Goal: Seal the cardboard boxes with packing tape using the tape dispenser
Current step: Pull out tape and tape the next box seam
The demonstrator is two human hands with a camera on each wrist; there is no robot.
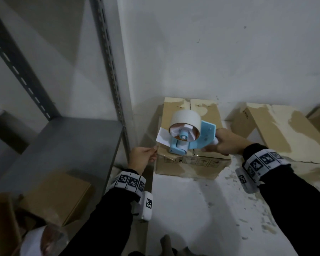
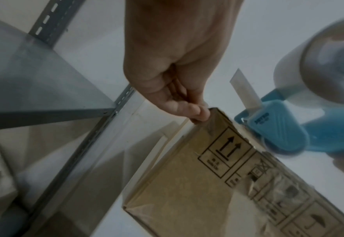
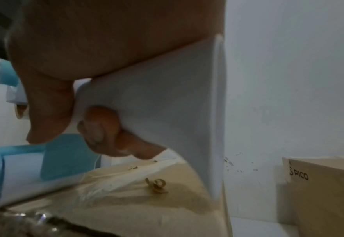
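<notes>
A brown cardboard box (image 1: 192,163) stands on the white floor against the wall. On its near top edge rests a blue tape dispenser (image 1: 187,143) carrying a white tape roll (image 1: 186,119). My right hand (image 1: 220,144) grips the dispenser's white handle (image 3: 156,112), thumb and fingers curled round it. My left hand (image 1: 151,154) is at the box's near left corner (image 2: 213,112) and pinches what looks like the end of a clear tape strip stretched from the dispenser. A white tab (image 2: 244,89) sticks out above the dispenser's front. Clear tape shines on the box's printed side (image 2: 268,192).
A grey metal shelf (image 1: 63,141) with a slotted post (image 1: 115,80) stands close on the left. More cardboard boxes (image 1: 277,130) lie on the right by the wall, and another box (image 1: 57,196) sits under the shelf. A spare tape roll (image 1: 39,242) is at the bottom left.
</notes>
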